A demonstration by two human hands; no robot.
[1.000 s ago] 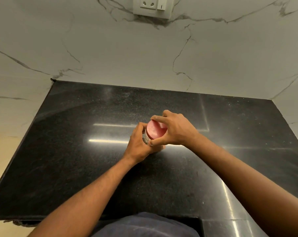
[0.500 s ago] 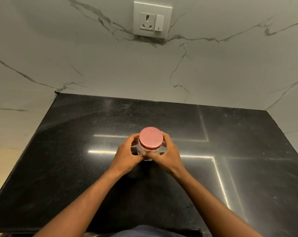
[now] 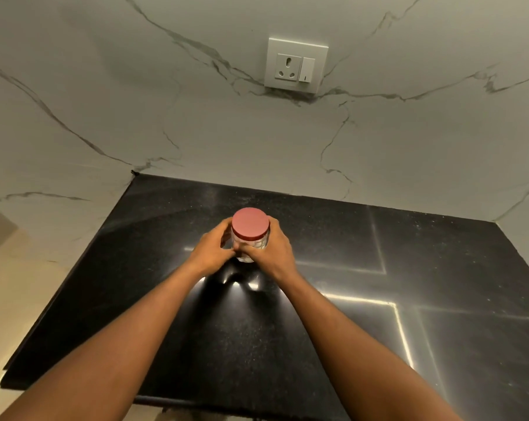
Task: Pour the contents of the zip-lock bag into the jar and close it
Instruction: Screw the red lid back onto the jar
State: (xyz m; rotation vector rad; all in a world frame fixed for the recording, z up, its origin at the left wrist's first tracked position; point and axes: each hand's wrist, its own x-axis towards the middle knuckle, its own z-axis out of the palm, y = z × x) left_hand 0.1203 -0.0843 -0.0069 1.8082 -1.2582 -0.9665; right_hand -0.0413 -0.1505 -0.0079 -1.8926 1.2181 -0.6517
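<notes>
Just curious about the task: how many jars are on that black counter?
1. The jar, pink lid on, stands mid-counter between the left hand and right hand.

The jar (image 3: 251, 246) stood upright on the countertop (image 3: 348, 344), toward its back and a little left of its middle. The lid (image 3: 250, 223) sat on top of the jar. The left hand (image 3: 211, 253) lay against the jar's left side and the right hand (image 3: 272, 249) against its right side, their thumbs meeting in front of it. Behind the countertop rose the marble wall (image 3: 105, 101), which also ran along the left and right edges. The socket plate (image 3: 296, 65) sat on that wall, above and slightly right of the jar.
</notes>
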